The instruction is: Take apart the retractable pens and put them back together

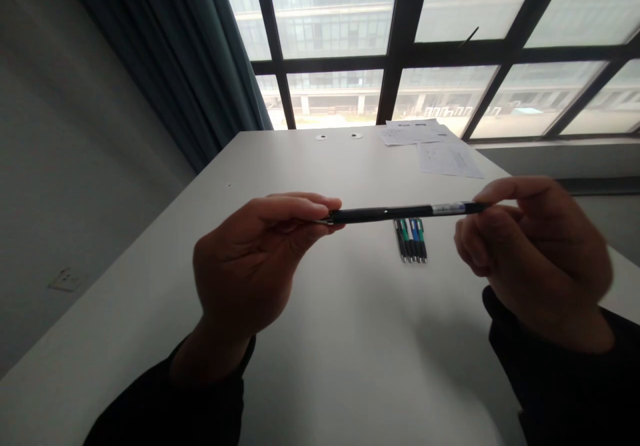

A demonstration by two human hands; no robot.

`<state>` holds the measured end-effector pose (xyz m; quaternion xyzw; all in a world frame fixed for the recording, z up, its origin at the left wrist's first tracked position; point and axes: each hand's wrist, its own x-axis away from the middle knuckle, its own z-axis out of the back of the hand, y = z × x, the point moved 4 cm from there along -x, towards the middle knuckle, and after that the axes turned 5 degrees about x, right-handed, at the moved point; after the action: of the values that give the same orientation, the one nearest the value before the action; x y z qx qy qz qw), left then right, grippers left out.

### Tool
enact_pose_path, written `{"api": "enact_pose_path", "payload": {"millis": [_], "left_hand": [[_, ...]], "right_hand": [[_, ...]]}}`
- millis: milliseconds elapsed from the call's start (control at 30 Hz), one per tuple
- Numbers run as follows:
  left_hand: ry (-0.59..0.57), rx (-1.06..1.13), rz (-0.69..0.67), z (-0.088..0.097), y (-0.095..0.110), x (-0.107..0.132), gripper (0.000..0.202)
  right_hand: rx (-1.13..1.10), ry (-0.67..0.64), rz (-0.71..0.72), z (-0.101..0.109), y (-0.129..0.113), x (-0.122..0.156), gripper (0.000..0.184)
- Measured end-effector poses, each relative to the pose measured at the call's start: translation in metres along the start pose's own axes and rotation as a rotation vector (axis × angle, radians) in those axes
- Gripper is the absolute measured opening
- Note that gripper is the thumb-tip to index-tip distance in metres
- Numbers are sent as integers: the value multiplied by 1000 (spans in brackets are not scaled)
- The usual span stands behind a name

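A black pen (405, 213) is held level above the table, stretched between my two hands. My left hand (250, 259) pinches its left end, where a bit of the metallic tip shows at the fingertips. At the other end, near a pale printed label, my right hand (535, 246) closes thumb and forefinger on it. Just below the pen, several pens (413, 243) with green, blue, white and black barrels lie side by side on the white table (330, 339). The held pen hides part of their far ends.
Printed papers (447, 156) lie at the table's far right, by the window (340, 93). Two small white oval pieces with dark spots (321, 138) sit near the far edge. A dark blue curtain (200, 53) hangs at the left, and a socket (67, 279) is on the left wall.
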<state>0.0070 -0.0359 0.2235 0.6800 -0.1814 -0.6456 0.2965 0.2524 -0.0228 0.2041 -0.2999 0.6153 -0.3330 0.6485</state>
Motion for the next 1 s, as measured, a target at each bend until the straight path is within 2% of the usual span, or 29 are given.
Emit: {"api": "enact_pose_path", "payload": {"millis": [133, 233, 367, 433, 567, 667, 867, 1000], "left_hand": [[196, 16, -40, -6, 30, -7, 15], [273, -43, -41, 5, 38, -8, 17], [171, -112, 61, 18, 32, -6, 17], [191, -147, 51, 20, 31, -5, 14], [244, -119, 43, 11, 28, -4, 8], [220, -113, 20, 6, 25, -4, 4], [122, -179, -41, 8, 20, -4, 3], [104, -243, -2, 6, 20, -4, 10]], "right_hand": [[-103, 205, 96, -9, -40, -6, 6], [-97, 213, 106, -17, -50, -5, 4], [-71, 133, 21, -22, -41, -1, 4], [-64, 132, 4, -21, -37, -1, 5], [-49, 140, -5, -21, -33, -1, 5], [-46, 125, -13, -21, -30, -1, 8], [-38, 145, -29, -19, -26, 1, 13], [3, 172, -58, -16, -23, 1, 20]]}}
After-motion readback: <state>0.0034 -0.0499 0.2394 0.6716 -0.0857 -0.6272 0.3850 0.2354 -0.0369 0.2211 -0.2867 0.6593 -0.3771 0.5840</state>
